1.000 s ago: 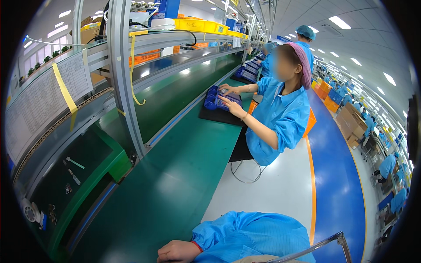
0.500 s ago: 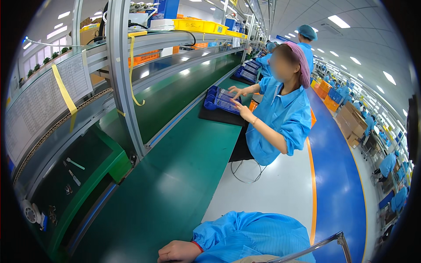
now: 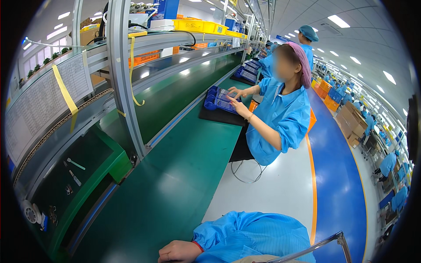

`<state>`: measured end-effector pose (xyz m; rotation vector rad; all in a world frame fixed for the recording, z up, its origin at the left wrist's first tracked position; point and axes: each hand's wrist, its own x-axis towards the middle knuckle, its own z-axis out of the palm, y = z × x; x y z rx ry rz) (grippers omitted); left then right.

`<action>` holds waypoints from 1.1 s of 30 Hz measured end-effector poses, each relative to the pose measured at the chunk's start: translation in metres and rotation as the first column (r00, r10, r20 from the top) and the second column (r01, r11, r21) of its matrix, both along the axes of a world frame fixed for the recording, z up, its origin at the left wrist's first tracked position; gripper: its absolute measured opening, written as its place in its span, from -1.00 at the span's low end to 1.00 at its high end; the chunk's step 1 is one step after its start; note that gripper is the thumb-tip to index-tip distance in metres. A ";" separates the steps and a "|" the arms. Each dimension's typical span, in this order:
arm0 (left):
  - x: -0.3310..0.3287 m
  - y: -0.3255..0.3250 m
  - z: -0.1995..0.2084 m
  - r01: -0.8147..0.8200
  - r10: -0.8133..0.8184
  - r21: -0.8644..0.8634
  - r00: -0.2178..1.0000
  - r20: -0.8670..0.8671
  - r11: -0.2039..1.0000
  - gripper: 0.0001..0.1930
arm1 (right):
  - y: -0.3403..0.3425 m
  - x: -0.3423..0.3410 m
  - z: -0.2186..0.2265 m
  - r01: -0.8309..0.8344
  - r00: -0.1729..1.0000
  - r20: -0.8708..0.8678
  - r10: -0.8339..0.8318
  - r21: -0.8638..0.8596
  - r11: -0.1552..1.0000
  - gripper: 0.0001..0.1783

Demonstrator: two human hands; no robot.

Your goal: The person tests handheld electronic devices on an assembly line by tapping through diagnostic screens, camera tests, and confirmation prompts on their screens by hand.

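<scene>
Green bench [image 3: 175, 193]; left hand [image 3: 180, 252] resting fisted, white sheet [image 3: 41, 105] taped above.

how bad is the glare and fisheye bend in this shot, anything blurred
Head view: ceiling lights leave pale glare patches on the green bench top; strong fisheye bend curves the metal post and the orange floor stripe, with black corners around the round picture; the co-worker has a blurred face, the rest is sharp; the person's own hand sits at the bottom edge, evenly lit.
</scene>
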<state>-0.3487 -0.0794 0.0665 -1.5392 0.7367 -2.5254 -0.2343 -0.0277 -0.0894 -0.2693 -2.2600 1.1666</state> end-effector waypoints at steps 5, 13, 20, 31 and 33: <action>0.000 0.001 0.002 0.008 -0.007 0.011 0.998 -0.064 1.000 -0.62 | -0.003 0.002 0.001 0.012 1.000 0.028 -0.010 -0.080 0.997 -0.76; 0.008 0.025 0.024 -0.187 0.185 -0.049 0.982 -0.040 0.981 -0.65 | 0.002 0.002 -0.005 0.040 0.999 0.040 -0.036 -0.100 0.994 -0.79; 0.017 0.018 0.024 -0.235 0.234 -0.038 0.972 -0.030 0.971 -0.69 | -0.001 -0.001 -0.026 0.030 0.998 0.065 -0.021 -0.143 0.989 -0.82; 0.021 0.026 0.021 -0.325 0.325 -0.014 0.945 -0.027 0.946 -0.75 | 0.001 0.003 -0.014 0.026 0.999 -0.023 -0.025 0.059 0.998 -0.75; 0.021 0.027 0.019 -0.349 0.349 -0.012 0.937 -0.025 0.937 -0.75 | 0.000 0.003 -0.014 0.025 1.000 -0.020 -0.024 0.083 0.996 -0.76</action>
